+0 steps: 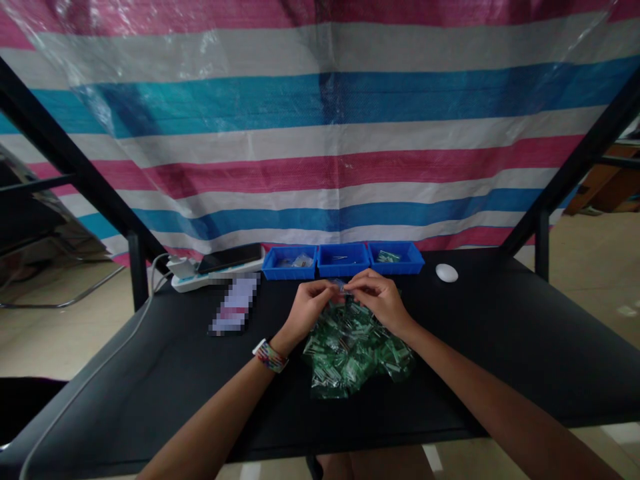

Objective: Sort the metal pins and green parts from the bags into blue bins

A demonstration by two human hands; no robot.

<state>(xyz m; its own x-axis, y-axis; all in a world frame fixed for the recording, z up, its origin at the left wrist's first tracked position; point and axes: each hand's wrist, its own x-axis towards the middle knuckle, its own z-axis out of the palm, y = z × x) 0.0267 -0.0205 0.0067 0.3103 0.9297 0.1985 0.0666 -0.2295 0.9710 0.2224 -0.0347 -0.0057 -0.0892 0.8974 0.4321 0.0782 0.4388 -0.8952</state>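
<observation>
Both hands meet over the far side of a heap of small clear bags with green contents point(350, 353). Thumb and fingers of my left hand point(313, 303) pinch one edge of a small clear plastic bag point(340, 285). My right hand point(377, 299) pinches the other edge, its fingertips close to the left ones. What is inside that bag is too small to make out. Just beyond the hands stand three blue bins in a row: the left bin point(289, 273) has clear bags, the middle bin point(343, 270) a few thin metal pieces, the right bin point(397, 268) green pieces.
A power strip point(187, 285) with a plugged-in charger and a dark phone point(230, 257) lies at the back left. Nearer is a blurred-out flat item point(237, 303). A white mouse-like oval point(447, 273) rests at right. A striped sheet point(340, 167) hangs behind the black table point(500, 347).
</observation>
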